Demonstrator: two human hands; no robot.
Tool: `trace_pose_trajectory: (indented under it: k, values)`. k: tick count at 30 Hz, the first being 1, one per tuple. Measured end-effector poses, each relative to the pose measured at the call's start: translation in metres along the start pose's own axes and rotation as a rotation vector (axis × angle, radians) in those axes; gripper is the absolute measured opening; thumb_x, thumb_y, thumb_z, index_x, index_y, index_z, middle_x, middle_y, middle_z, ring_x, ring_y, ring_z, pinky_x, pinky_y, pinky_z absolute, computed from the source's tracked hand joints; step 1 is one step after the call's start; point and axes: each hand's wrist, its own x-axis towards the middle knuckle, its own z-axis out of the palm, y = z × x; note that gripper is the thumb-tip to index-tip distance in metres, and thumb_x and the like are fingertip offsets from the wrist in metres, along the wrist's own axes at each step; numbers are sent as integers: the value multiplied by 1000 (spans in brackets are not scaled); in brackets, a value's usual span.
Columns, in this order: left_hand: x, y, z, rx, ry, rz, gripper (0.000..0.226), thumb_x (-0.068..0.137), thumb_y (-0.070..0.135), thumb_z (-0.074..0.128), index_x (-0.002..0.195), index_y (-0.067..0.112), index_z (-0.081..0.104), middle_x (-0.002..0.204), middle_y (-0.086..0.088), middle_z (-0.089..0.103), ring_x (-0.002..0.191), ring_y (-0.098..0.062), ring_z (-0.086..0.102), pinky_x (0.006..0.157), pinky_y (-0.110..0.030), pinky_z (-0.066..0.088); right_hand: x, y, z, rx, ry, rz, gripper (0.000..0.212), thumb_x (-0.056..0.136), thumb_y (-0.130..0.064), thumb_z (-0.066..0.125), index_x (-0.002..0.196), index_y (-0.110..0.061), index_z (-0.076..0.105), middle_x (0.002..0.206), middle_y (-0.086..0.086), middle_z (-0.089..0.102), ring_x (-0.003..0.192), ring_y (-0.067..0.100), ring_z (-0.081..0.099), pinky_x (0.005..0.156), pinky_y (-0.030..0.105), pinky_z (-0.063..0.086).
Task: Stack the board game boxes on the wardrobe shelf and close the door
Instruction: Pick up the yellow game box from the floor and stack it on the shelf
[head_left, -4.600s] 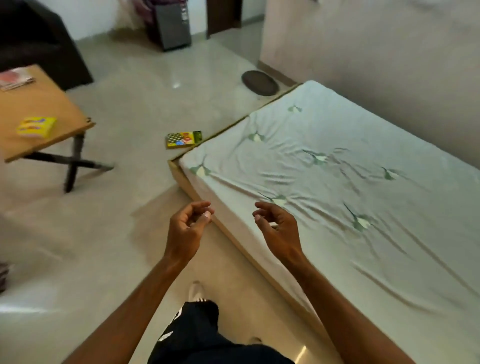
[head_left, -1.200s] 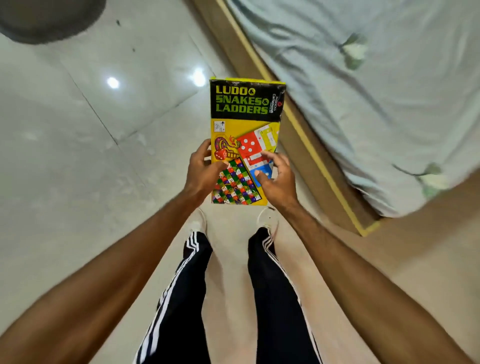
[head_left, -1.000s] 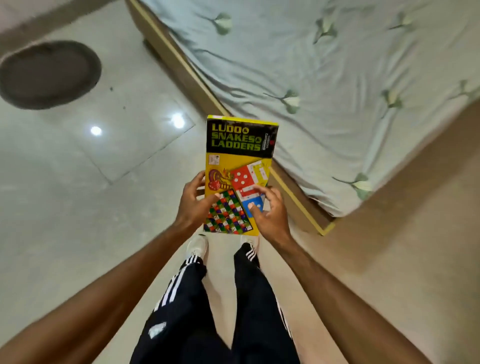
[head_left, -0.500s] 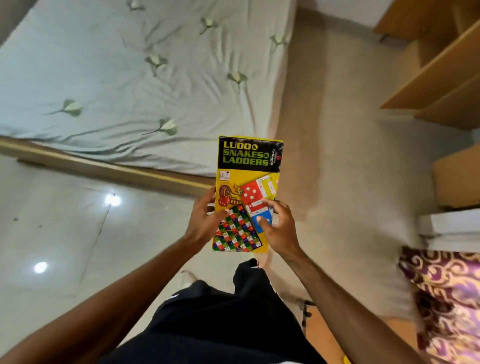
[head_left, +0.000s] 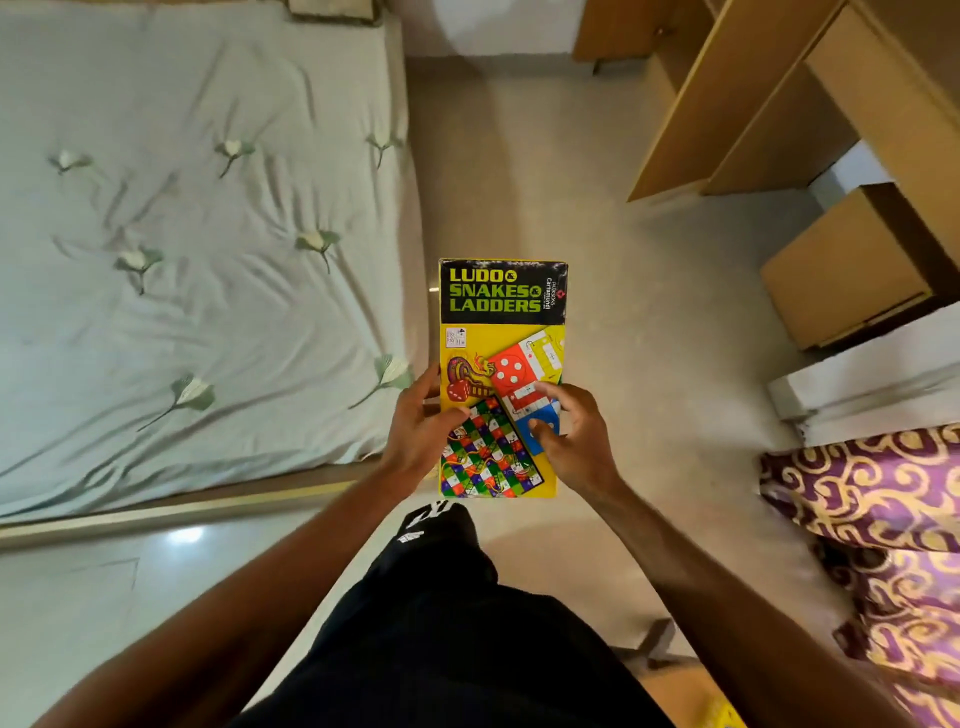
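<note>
Yellow cardboard fills the middle of the head view: a Ludo and Snakes & Ladders box (head_left: 501, 374) is held flat and face-up, in the air above the pale floor (head_left: 649, 364), its black title band pointing away from the person. Both bare forearms reach forward from the bottom corners of the view and meet at the box's near half. The left hand (head_left: 418, 436) clasps the left edge, thumb laid over the chequered snakes-and-ladders board printed on the lid, fingers curled under the side. The right hand (head_left: 579, 441) clasps the right edge, thumb pressing the blue patch of the artwork and the forefinger stretched across the red-and-white ludo square, so the box is pinched between the two hands. Black trousers (head_left: 441, 634) with a white mark show below the box. To the left lies a mattress (head_left: 197, 249) under a pale green sheet printed with leaf sprigs, on a low wooden frame. To the upper right stand open wooden wardrobe shelves (head_left: 769, 104), whose contents cannot be made out from this angle; the box is well apart from them. A purple and gold patterned cloth (head_left: 883, 519) sits at the right edge.
</note>
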Motion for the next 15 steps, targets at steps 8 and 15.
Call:
trace_pose_trajectory:
  k: [8,15]
  values:
    - [162,66,45,16,-15,36,48,71,13,62,118,19,62,106,-2,72,102,-25,68,87,-44,56,165,-4,-51,-20,58,-8,49,85,-8,69,131,-20,56,130,0,51,119,7,45,96,17,42]
    - [342,155,70,118,-87,87,55,71,35,63,125,36,57,122,-7,61,109,-25,64,92,-55,55,343,-34,-101,19,134,20,48,87,-5,65,132,-20,56,123,-7,44,116,3,44,89,5,42]
